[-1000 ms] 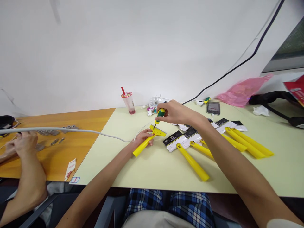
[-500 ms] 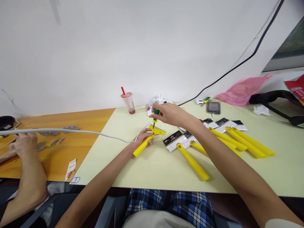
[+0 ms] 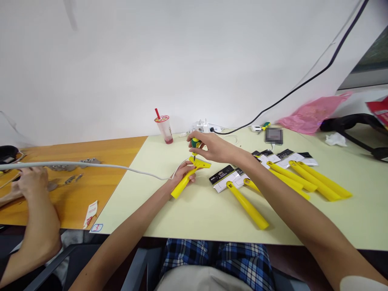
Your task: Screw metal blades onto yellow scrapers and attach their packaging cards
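Note:
My left hand (image 3: 181,172) grips a yellow scraper (image 3: 184,184) near its head, with the handle slanting down to the left. Above it, my right hand (image 3: 209,146) holds a screwdriver (image 3: 195,143) with a green and yellow handle. The shaft points down, and its tip meets the scraper's head on the left side; the screw itself is too small to make out. To the right of my left hand lies a packaged scraper with a yellow handle (image 3: 248,206) and a black and white card (image 3: 224,178).
Several more yellow scrapers (image 3: 321,184) lie beyond my right forearm. A cup with a red straw (image 3: 165,130) stands near the wall. A white cable (image 3: 136,171) crosses in front at left. A co-worker's hand (image 3: 32,180) is over the wooden table (image 3: 112,153). A pink bag (image 3: 312,115) lies back right.
My right hand and the screwdriver have shifted slightly left, to the scraper head's left side, and the fingers have changed their hold on the handle. The scraper stays nearly in place.

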Available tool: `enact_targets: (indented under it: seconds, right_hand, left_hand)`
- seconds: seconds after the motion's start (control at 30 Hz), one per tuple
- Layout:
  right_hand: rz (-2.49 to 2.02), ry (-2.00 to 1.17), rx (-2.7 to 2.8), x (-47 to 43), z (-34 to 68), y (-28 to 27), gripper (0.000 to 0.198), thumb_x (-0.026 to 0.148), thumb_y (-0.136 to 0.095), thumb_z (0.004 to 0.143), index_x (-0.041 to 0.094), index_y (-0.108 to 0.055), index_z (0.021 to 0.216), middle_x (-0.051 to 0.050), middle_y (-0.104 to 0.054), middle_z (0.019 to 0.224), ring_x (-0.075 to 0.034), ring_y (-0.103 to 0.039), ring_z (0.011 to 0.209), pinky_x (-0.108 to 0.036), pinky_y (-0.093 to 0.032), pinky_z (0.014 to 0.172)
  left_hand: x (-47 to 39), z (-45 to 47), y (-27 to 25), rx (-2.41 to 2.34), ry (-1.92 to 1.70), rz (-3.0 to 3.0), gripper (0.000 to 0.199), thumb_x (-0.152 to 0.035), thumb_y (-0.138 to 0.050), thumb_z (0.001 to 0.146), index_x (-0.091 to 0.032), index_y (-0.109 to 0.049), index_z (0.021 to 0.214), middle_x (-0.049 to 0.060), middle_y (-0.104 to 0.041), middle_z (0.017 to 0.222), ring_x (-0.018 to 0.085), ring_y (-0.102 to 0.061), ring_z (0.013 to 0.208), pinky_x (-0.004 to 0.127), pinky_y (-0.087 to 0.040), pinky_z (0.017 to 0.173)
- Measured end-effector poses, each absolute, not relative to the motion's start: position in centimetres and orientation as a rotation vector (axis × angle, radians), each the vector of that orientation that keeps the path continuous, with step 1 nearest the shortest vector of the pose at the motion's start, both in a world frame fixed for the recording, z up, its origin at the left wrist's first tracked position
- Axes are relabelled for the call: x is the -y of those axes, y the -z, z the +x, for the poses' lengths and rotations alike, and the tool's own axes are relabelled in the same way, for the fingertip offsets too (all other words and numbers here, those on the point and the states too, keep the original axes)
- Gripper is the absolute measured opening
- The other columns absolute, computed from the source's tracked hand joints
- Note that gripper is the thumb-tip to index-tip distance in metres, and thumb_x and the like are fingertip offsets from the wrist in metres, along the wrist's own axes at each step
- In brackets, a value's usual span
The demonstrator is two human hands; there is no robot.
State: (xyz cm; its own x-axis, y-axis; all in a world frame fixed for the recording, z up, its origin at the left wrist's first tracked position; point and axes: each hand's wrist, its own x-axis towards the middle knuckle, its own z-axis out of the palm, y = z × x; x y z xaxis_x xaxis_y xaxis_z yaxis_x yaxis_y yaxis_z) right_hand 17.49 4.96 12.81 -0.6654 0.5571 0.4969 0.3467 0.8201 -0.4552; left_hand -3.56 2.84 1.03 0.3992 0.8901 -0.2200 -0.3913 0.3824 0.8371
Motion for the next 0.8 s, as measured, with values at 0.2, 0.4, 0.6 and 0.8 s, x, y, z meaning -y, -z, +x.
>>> enact_targets:
  seconds: [0.2,0.4,0.6,0.8]
  right_hand:
    - [-0.640,-0.321,2.334,-5.6,17.4,-12.2,0.017,0.037,-0.069,0.105,0.024,-0.063,0.115,-0.006,-0.077,0.108,-0.019,-0.066,0.081,-0.034,-0.053,0.079]
    - [-0.636,-0.203,2.301,-6.2,17.7,-11.7,0.024,0.044,-0.072,0.105,0.024,-0.063,0.115,-0.006,-0.079,0.109,-0.018,-0.067,0.077,-0.033,-0.051,0.075]
    - [-0.653,-0.197,2.241,-6.3,17.9,-11.7,0.029,0.049,-0.073,0.103,0.025,-0.063,0.116,-0.004,-0.079,0.102,-0.017,-0.067,0.074,-0.032,-0.051,0.073]
    - [-0.644,-0.210,2.247,-6.4,17.7,-11.5,0.029,0.049,-0.072,0.104,0.025,-0.064,0.117,-0.005,-0.080,0.105,-0.017,-0.068,0.074,-0.033,-0.053,0.073]
  left_hand:
    - [-3.0,-3.5,-0.7,-0.741,-0.926,0.787,0.055,-0.025,-0.093,0.072,-0.023,-0.050,0.107,0.007,-0.079,0.103,0.005,-0.051,0.047,0.023,-0.048,0.054]
    - [-3.0,-3.6,-0.7,-0.737,-0.939,0.790,0.053,-0.026,-0.093,0.073,-0.023,-0.052,0.106,0.006,-0.078,0.101,0.005,-0.051,0.047,0.024,-0.048,0.054]
    - [-3.0,-3.5,-0.9,-0.739,-0.939,0.776,0.055,-0.025,-0.095,0.069,-0.023,-0.051,0.103,0.004,-0.077,0.098,0.005,-0.051,0.046,0.023,-0.047,0.053]
    - [-3.0,-3.4,-1.0,-0.761,-0.933,0.780,0.054,-0.025,-0.093,0.069,-0.024,-0.050,0.103,0.007,-0.079,0.102,0.005,-0.052,0.045,0.024,-0.047,0.052]
